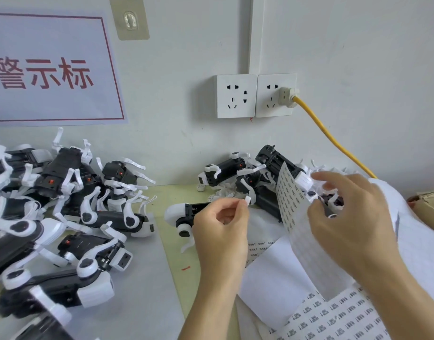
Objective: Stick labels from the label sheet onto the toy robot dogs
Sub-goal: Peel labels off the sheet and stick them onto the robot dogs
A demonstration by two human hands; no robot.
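The left hand [221,217] pinches a small white label [248,200] between thumb and fingertip, with a toy dog [186,213] lying on the green table [176,253] just beneath and beside it. The right hand [346,217] has curled fingers at the raised edge of the label sheet [291,200], which stands up in front of a small heap of dogs [250,173] by the wall; whether it truly grips the sheet or a dog behind it cannot be told. The likeliest trouble is the label folding on itself or clinging to the fingertip, since it is held by so little. It could also go on crooked if the dog, apparently not steadied by either hand, shifts under pressure. The bent sheet could spring back and brush the sticky side. A larger pile of dogs [51,204] lies well apart on the left.
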